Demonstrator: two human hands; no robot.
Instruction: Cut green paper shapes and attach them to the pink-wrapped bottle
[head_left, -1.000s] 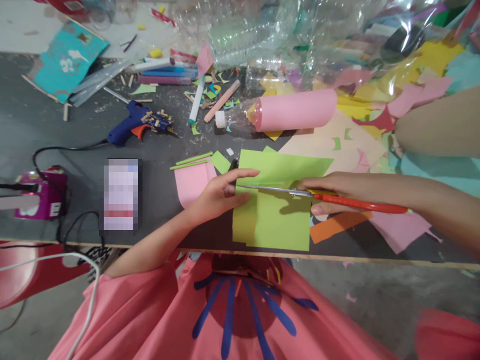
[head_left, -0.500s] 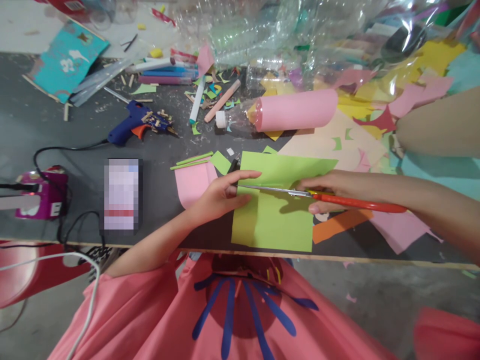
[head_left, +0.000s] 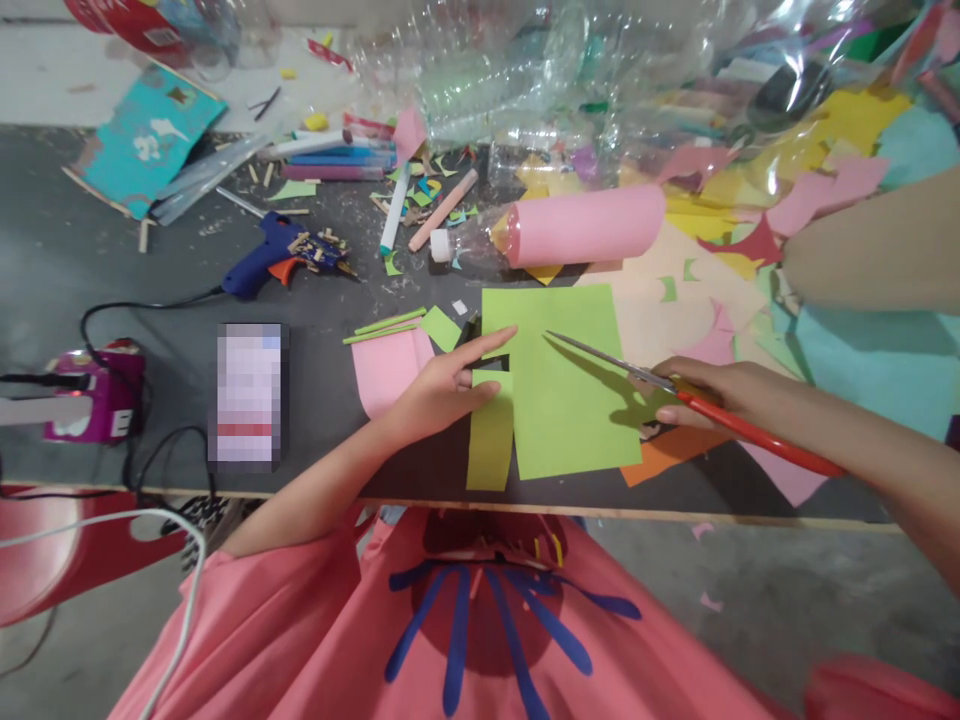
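Green sheet [head_left: 574, 410] under the scissors [head_left: 720, 417] on a grey table [head_left: 315, 400].
The right hand [head_left: 701, 388], at three o'clock, is clamped on the scissors; the left hand [head_left: 435, 390], at nine, has thumb and forefinger apart. At twelve lies a capped, pink-wrapped bottle [head_left: 585, 226], yellow showing through its clear shoulder.

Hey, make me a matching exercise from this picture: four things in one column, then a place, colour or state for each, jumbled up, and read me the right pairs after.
Column one
1. Scissors
2. Large sheet beneath the scissors
3. Glue gun
4. Bottle

Column two
A. Blue, with an orange trigger
B. In the right hand
C. Lying on its side, with a white cap
D. Plain bright green

Right pairs: 1-B, 2-D, 3-A, 4-C
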